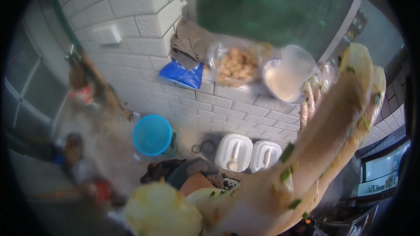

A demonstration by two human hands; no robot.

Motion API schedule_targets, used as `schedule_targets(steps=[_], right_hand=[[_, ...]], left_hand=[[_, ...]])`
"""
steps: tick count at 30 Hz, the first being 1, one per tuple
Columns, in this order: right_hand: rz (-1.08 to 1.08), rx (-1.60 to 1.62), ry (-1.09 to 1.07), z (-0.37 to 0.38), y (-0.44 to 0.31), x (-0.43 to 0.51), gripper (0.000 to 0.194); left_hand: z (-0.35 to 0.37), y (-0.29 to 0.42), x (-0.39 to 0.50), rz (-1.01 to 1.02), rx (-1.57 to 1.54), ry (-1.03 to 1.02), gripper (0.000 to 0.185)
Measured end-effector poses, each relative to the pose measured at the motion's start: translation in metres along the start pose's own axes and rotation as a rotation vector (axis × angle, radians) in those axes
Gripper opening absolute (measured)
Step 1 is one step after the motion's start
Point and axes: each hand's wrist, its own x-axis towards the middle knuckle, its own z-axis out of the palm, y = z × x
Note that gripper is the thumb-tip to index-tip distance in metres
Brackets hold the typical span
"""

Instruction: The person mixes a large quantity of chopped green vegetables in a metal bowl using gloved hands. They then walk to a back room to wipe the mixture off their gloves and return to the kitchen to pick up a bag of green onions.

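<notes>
My left hand (288,157) looms very close to the lens, palm side towards it. Its fingers stretch to the upper right, and the thumb (162,209) stands well apart at the lower left. Wet, glossy residue and chopped green bits coat it; I see nothing in its grasp. Behind those fingers, part of my right hand (311,100) shows: a few similarly coated fingers beside a bowl (267,87) of creamy liquid. Its palm is hidden, so whether it holds anything cannot be told. A translucent round lid or dish (298,62) overlaps the bowl's far side.
On a ledge lie a clear bag of brown lumpy pieces (238,65), a folded grey cloth (188,44) and a blue packet (182,74) bearing writing. Below stand a blue bucket (152,135) and two white jerrycans (226,152) (272,149). A tiled wall (131,3) rises at the left.
</notes>
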Motion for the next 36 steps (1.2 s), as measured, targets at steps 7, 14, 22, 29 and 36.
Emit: schedule_targets(steps=[7,14,22,29,36], right_hand=[[-0.085,-0.204,-0.100,-0.032,-0.014,-0.023,0.082],[0.090,-0.095,0.097,-0.073,-0.024,-0.135,0.080],[-0.230,-0.069,0.455,-0.101,-0.085,-0.264,0.070],[-0.611,-0.038,0.663,-0.091,-0.079,-0.363,0.062],[-0.849,0.023,0.711,-0.077,-0.091,-0.421,0.047]], left_hand=[[-0.018,-0.010,-0.019,0.091,0.220,0.080,0.081],[-0.060,-0.008,-0.134,0.151,0.085,0.607,0.076],[-0.145,0.003,-0.184,0.002,0.021,0.685,0.078],[-0.176,-0.047,-0.150,-0.262,-0.134,0.551,0.077],[-0.158,-0.110,-0.138,-0.483,-0.218,0.496,0.078]])
